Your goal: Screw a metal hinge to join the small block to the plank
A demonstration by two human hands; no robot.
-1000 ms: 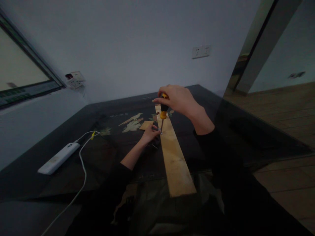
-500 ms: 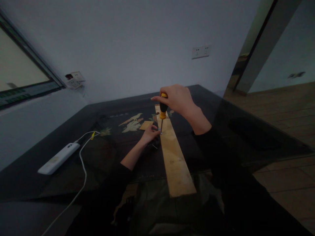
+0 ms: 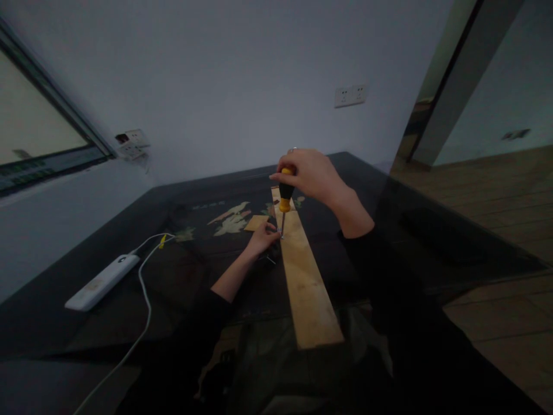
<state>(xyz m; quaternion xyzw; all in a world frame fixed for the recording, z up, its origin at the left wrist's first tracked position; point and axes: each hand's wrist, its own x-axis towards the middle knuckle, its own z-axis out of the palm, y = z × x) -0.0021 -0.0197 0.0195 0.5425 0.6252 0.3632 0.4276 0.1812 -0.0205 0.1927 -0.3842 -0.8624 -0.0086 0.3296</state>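
Note:
My right hand (image 3: 311, 176) is closed around the yellow and black handle of a screwdriver (image 3: 285, 196), which points almost straight down. Its tip meets a small metal piece (image 3: 280, 231) at the left edge of a long wooden board (image 3: 309, 282). The fingers of my left hand (image 3: 262, 239) are pinched at that metal piece, beside the board; its exact shape is too small to make out. Just beyond the left hand lies a small flat wooden piece (image 3: 256, 222). Near the left wrist a thin metal item (image 3: 271, 260) rests on the dark table.
The dark table (image 3: 181, 294) has a painted bird and flower pattern. A white power strip (image 3: 102, 282) with its cable (image 3: 147, 297) lies at the left. The board overhangs the near table edge towards my lap. A wall with sockets (image 3: 349, 96) stands behind.
My right hand has shifted slightly at the screwdriver handle, its fingers curled differently round the top. The left hand, the board and the metal piece keep their places; the view has tilted a little.

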